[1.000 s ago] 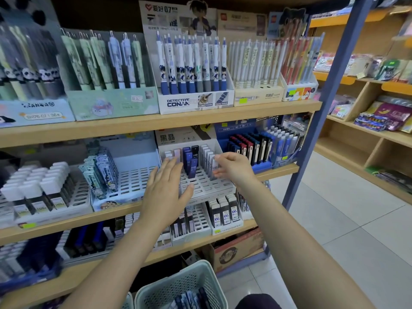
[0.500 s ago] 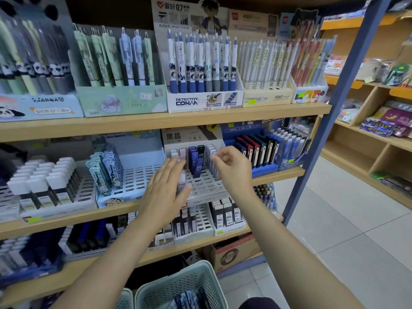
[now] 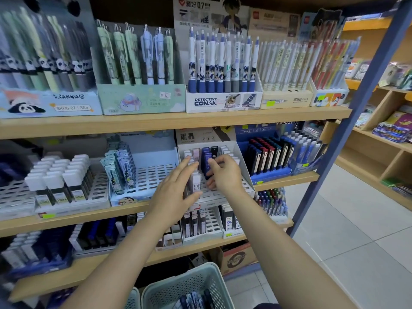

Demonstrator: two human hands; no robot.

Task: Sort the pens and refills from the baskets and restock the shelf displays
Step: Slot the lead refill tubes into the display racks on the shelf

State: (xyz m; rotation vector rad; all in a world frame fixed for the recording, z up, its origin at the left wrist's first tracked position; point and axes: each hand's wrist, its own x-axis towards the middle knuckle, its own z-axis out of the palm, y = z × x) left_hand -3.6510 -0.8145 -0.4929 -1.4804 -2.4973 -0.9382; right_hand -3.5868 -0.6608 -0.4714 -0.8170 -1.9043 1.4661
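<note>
**Two hands at the lead-refill display**

Both hands reach into one white slotted display tray on the middle shelf. The left hand has its fingers stretched out nearly straight, with a clear refill case marked "HB 0.7" standing between the fingers and the thumb; whether the thumb actually presses it I cannot tell. The right hand is curled, its fingertips pinching a dark blue refill case that stands in the tray's slots. A black case marked "HB" stands just behind it, and a few pale cases fill the back row; much of the tray's front grid shows bare slots.

Left of this tray sits a pale blue slotted tray holding a leaning stack of printed cases at its left edge. Further left, white-capped refill tubes stand in rows. To the right, a blue display carries red, black and blue cases in tilted rows.

On the upper shelf, a box labelled "DETECTIVE CONAN" holds upright blue-and-white pens, with a green pen box beside it.

Below, on the floor, a pale green mesh basket contains several dark blue and white packs.
</note>
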